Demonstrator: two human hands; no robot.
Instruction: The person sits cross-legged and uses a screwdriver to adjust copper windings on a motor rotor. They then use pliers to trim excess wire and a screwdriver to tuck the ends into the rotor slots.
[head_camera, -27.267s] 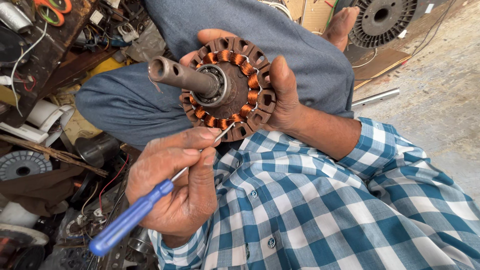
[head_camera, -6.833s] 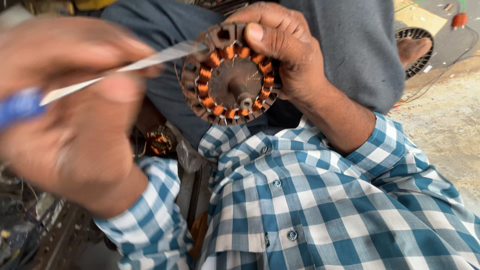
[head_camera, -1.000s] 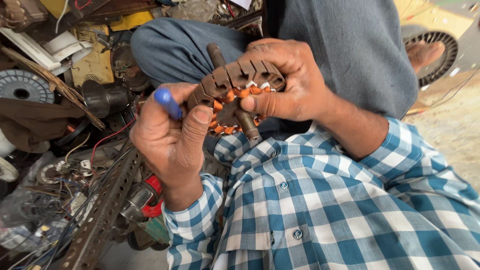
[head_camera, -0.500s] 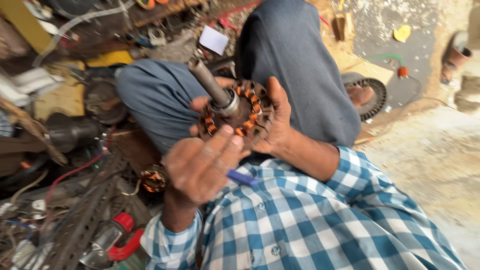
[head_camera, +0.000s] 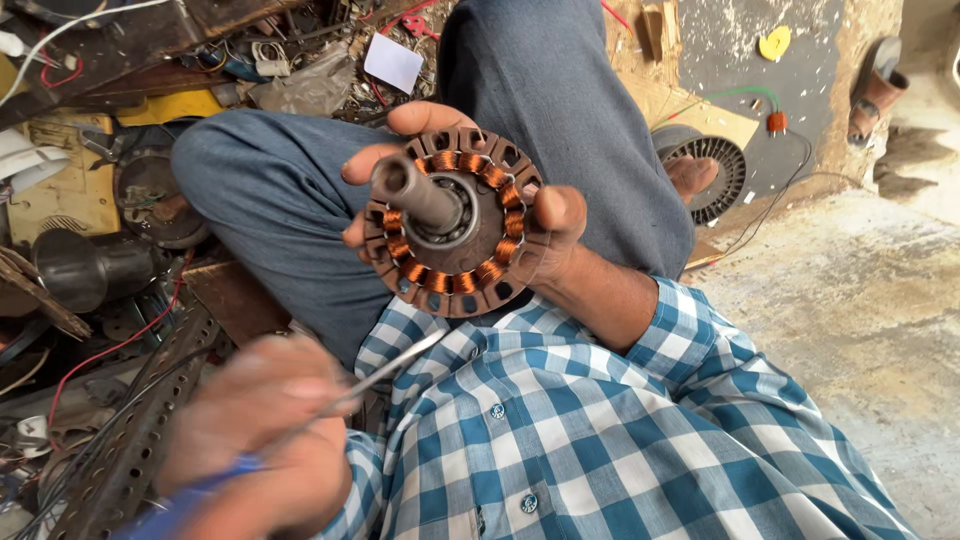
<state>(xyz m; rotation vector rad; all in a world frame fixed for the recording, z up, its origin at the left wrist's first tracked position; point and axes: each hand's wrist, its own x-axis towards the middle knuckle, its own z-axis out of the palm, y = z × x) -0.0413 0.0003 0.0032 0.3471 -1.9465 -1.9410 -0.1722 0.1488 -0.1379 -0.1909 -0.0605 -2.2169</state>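
My right hand is shut on a round motor stator. It has copper coils around a dark laminated core and a steel shaft pointing up toward me. The fingers wrap its back and the thumb presses its right rim, above my grey-trousered legs. My left hand, blurred at the lower left, grips a screwdriver with a blue handle. Its thin metal blade points up-right, and the tip ends just below the stator without touching it.
Scrap motor parts, wires and metal housings pile up at the left, with a perforated steel angle in front. Another round wound motor part lies past my knee on the right. A white card lies at the top; bare concrete floor lies at the right.
My left hand has pulled back from the stator, down and to the left, with the screwdriver. The right hand has turned the stator so its face and shaft point at me.
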